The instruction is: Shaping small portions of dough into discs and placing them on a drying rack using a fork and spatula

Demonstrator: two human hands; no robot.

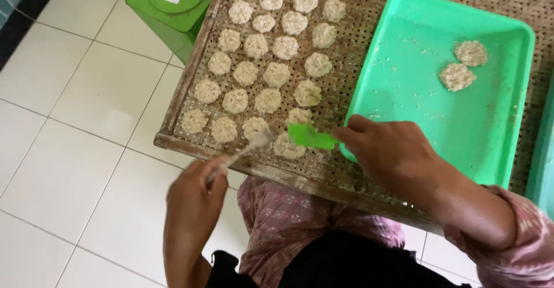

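A woven bamboo tray carries rows of pale round patties and a green plastic tray.

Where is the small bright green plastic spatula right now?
In the head view, the green spatula is in the right hand, over the woven tray's near edge, beside the green plastic tray.

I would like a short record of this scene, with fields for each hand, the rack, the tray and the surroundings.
left hand: holds a thin metal utensil, tip near the front row of patties
right hand: holds a green spatula over the rack edge
woven rack: rows of pale round patties
green tray: two patties, scattered crumbs
surroundings: white tiled floor; green container beside the rack
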